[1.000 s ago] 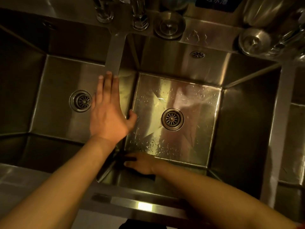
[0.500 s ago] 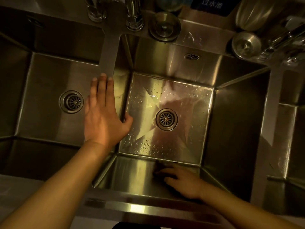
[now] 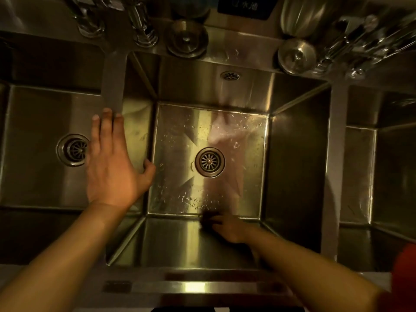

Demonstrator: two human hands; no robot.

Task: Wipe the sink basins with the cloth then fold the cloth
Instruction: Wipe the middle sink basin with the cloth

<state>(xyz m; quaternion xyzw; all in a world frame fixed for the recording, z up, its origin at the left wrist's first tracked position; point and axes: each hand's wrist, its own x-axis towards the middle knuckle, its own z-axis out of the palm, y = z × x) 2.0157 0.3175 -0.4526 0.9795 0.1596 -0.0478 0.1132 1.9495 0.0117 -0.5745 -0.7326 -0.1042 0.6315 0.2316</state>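
Observation:
A steel sink has a middle basin point(image 3: 175, 136) with a wet floor and a round drain point(image 3: 209, 162). My right hand point(image 3: 231, 229) reaches down to the bottom of its near wall. Its fingers are stretched out and press a small dark cloth point(image 3: 208, 218) against the steel where wall and floor meet. Most of the cloth is hidden in shadow under the fingers. My left hand point(image 3: 112, 167) lies flat, fingers straight, on the divider between the middle basin and the left basin point(image 3: 33, 122), thumb hanging over the middle side.
The left basin has its own drain point(image 3: 73, 149). A third basin point(image 3: 394, 176) lies at the right. Along the back ledge stand tap bases point(image 3: 144, 30), a strainer plug point(image 3: 186, 39), a metal bowl point(image 3: 297, 55) and utensils point(image 3: 360, 48). The sink's front rim point(image 3: 198, 287) is near me.
My right hand has slid with the cloth along the near wall from the left corner toward the middle. My left hand has stayed on the divider.

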